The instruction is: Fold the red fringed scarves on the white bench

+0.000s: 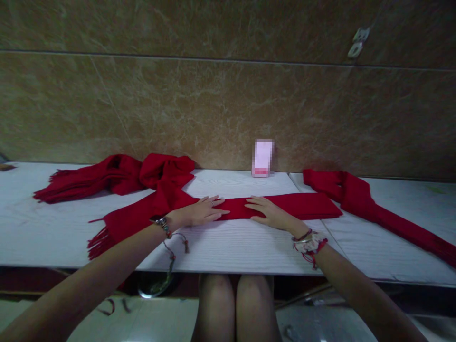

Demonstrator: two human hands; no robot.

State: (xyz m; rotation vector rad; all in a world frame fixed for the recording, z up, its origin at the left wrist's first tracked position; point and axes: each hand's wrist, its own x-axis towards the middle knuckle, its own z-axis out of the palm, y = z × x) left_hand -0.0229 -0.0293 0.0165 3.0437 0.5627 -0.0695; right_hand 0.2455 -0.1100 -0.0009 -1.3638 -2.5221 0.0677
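A long red scarf lies flat across the white table, its fringed end hanging toward the front left edge. My left hand rests open and flat on the scarf near its middle, fingers stretched out to the right. My right hand lies open and flat on the scarf just beside it, fingers pointing left. The fingertips of both hands are a short gap apart. Both wrists wear bracelets with red cords.
A bunched pile of red scarves sits at the back left. Another red scarf trails off to the right. A small pink box leans on the marble wall. My knees show under the table.
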